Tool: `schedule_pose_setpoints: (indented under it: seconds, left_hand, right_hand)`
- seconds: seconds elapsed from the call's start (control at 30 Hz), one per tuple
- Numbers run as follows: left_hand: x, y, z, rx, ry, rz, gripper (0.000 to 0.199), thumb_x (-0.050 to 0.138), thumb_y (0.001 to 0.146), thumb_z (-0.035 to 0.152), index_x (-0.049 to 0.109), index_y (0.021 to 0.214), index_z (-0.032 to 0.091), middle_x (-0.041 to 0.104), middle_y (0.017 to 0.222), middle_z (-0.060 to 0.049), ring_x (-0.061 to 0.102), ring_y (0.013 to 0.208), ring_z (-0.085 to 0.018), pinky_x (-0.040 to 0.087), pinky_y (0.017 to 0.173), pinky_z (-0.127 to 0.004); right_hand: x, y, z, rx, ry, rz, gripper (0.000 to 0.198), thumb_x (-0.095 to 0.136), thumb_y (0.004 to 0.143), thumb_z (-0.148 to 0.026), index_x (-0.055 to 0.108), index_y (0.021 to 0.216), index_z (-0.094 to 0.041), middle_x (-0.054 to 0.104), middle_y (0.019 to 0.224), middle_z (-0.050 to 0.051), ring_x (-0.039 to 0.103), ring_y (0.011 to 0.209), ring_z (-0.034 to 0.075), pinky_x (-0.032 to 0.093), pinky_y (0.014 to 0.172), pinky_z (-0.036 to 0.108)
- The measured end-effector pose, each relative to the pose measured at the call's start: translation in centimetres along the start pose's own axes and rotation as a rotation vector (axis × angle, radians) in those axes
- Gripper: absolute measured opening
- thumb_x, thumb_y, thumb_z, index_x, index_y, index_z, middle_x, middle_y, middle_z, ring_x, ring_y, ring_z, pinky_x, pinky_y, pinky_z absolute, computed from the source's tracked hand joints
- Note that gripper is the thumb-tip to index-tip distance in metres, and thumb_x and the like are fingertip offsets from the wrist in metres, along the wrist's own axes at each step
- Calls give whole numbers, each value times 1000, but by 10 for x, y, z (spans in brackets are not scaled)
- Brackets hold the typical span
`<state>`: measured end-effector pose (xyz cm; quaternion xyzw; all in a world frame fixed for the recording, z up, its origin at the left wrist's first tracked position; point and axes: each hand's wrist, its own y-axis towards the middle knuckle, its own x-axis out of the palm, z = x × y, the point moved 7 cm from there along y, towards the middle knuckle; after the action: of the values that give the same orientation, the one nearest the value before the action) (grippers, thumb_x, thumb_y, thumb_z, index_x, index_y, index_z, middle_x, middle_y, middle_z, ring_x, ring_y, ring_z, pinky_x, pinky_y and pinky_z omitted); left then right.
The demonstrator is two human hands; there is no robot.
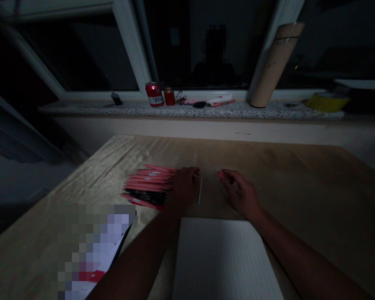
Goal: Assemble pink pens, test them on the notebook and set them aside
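Lined paper (pixel 220 258): nearest the camera, a pale ruled sheet or pad lying flat between the person's two forearms.
Right grip (pixel 242 193): bare hand, thumb and fingertips pinched narrow on a small pink-red piece (pixel 220 174), just beyond the paper.
Left grip (pixel 186 185): bare hand with curled fingers, over the right-hand ends of the pencils; I cannot tell whether it holds anything.
White stick (pixel 200 191): thin and pale, just beside the left fingers, between the hands; contact is unclear.
Pencils (pixel 148 181): a wide row left of the left hand, mostly pink, with dark ones nearer the camera.
Surface (pixel 300 200): brownish, beneath all of these.
Windowsill (pixel 131 109): speckled stone beyond, bearing a red can (pixel 155 95) and a tall wood-toned cylinder (pixel 276 66), tilted in view.
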<state>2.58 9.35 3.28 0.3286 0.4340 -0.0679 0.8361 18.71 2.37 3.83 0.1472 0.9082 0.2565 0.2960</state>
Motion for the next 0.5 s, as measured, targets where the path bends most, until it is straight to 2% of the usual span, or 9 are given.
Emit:
schedule_pose_setpoints:
  seconds: [0.1, 0.23, 0.5]
  left_hand:
    - [1, 0, -1, -2, 5, -4, 24, 44, 79, 15, 57, 100, 16, 64, 93, -5, 55, 89, -20, 39, 86, -37]
    - [0, 0, 1, -4, 19, -12, 23, 44, 79, 16, 58, 97, 16, 64, 92, -6, 55, 90, -20, 39, 86, -37]
    - [-1, 0, 2, -3, 34, -4, 21, 44, 79, 15, 58, 95, 16, 64, 92, -5, 55, 90, -20, 39, 85, -36]
  right_hand:
    - [-4, -2, 10, 90, 112, 83, 28, 51, 86, -30, 54, 112, -21, 64, 94, 8, 61, 84, 18, 48, 77, 33]
    - [-4, -4, 18, 127, 221, 118, 31, 51, 86, -30, 51, 115, -21, 64, 95, 8, 62, 86, 18, 48, 82, 37]
    - [0, -3, 18, 102, 197, 63, 26, 53, 85, -29, 52, 109, -20, 65, 92, 8, 64, 85, 17, 50, 80, 35]
